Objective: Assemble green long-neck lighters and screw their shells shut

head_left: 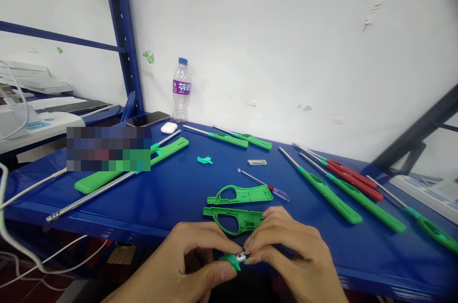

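My left hand [203, 255] pinches a green plastic collar [231, 261] between thumb and fingers, near the table's front edge. From the collar sticks out a short metal tube end [242, 257] with small holes. The fingertips of my right hand [286, 250] are closed at the tip of that metal end; they hide what lies between them. Just beyond the hands lie two green lighter handle halves, the upper half [250, 194] and the lower half [246, 219], inner sides up. A screwdriver [277, 192] with a clear and red handle rests behind them.
A teal trigger piece [205, 160] and a clear fuel tank [257, 162] lie farther back. Several long-nosed lighters, green [329, 193] and red [354, 180], lie around. A bottle [182, 90], phone [148, 119] and white case [169, 127] are by the wall. A blurred patch [107, 148] covers the left.
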Available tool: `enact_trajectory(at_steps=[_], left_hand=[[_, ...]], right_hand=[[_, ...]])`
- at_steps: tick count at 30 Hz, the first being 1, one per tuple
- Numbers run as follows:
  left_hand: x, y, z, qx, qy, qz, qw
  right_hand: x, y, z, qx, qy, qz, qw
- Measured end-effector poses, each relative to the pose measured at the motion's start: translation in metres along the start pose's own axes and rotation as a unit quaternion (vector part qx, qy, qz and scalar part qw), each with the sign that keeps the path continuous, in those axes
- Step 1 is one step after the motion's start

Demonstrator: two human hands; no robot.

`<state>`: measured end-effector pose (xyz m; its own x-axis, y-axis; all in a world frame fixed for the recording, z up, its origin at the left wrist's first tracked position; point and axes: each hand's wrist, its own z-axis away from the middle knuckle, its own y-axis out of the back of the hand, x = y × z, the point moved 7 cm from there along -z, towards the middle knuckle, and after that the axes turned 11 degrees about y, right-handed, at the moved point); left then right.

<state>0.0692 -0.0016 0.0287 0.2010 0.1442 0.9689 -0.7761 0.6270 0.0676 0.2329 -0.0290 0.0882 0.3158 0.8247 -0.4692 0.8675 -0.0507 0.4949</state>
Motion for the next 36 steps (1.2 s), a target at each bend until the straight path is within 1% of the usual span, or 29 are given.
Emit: enact_trajectory(at_steps=[3, 7, 10, 13, 16, 19, 23, 25, 31, 34, 36], left_hand=[[0.002, 0.001, 0.001, -0.002, -0.001, 0.007, 1.000], [0.010, 0.002, 0.001, -0.013, -0.027, 0.026, 0.999], [0.012, 0.001, 0.002, -0.020, -0.037, 0.037, 0.998], [0.010, 0.000, 0.002, -0.027, -0.065, 0.061, 0.996], [0.006, 0.001, 0.001, -0.026, -0.087, 0.075, 0.993], [0.003, 0.005, 0.001, -0.008, -0.092, 0.074, 0.993], [-0.003, 0.010, 0.006, 0.031, -0.070, 0.040, 0.996], [-0.005, 0.011, 0.008, 0.042, -0.060, 0.021, 0.997], [0.007, 0.011, 0.006, 0.062, -0.083, -0.034, 0.994], [0.012, 0.010, 0.005, 0.067, -0.074, -0.034, 0.994], [0.014, 0.007, 0.007, 0.062, -0.068, -0.057, 0.994]], right_hand=[[-0.001, 0.000, 0.000, 0.012, 0.013, -0.005, 1.000], [-0.010, 0.000, 0.000, 0.029, 0.086, 0.012, 0.996], [-0.015, -0.001, 0.000, 0.026, 0.123, 0.036, 0.991], [-0.017, 0.000, 0.001, 0.020, 0.139, 0.053, 0.989], [-0.017, 0.001, 0.002, 0.017, 0.137, 0.072, 0.988], [-0.016, 0.001, 0.003, 0.006, 0.123, 0.109, 0.986], [-0.015, 0.001, 0.002, 0.011, 0.113, 0.132, 0.985], [-0.016, 0.001, 0.003, 0.009, 0.123, 0.132, 0.984], [-0.016, 0.003, 0.002, 0.005, 0.126, 0.151, 0.980], [-0.017, 0.001, 0.000, -0.013, 0.136, 0.143, 0.980], [-0.017, 0.000, -0.001, -0.021, 0.144, 0.138, 0.980]])
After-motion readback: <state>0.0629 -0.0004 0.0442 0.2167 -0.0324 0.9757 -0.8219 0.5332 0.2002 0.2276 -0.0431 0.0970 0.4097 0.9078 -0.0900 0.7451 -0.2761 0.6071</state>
